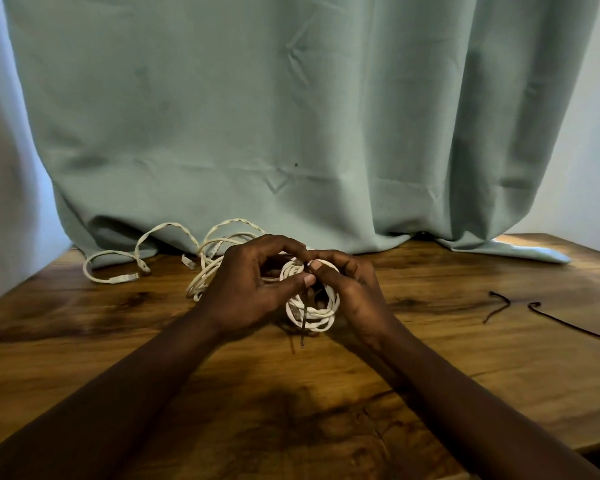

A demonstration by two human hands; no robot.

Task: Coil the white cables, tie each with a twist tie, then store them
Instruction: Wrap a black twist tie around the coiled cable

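your forearms are reaching across a glossy, dark-grained wooden table (291, 427). at its middle your left hand (246, 292) and right hand (350, 289) are both pinching a thin dark twist tie (303, 323) between thumb and fingertips, against a round coil of white cable (312, 320) resting on the wood. spare twist ties (499, 310) are lying well to the right. loose white cables (118, 279) are looping behind, by the hem of a creased sage-green curtain (291, 116) hanging before a pale wall (586, 150).

Dark twist tie (305, 317) across cable coil (323, 322)
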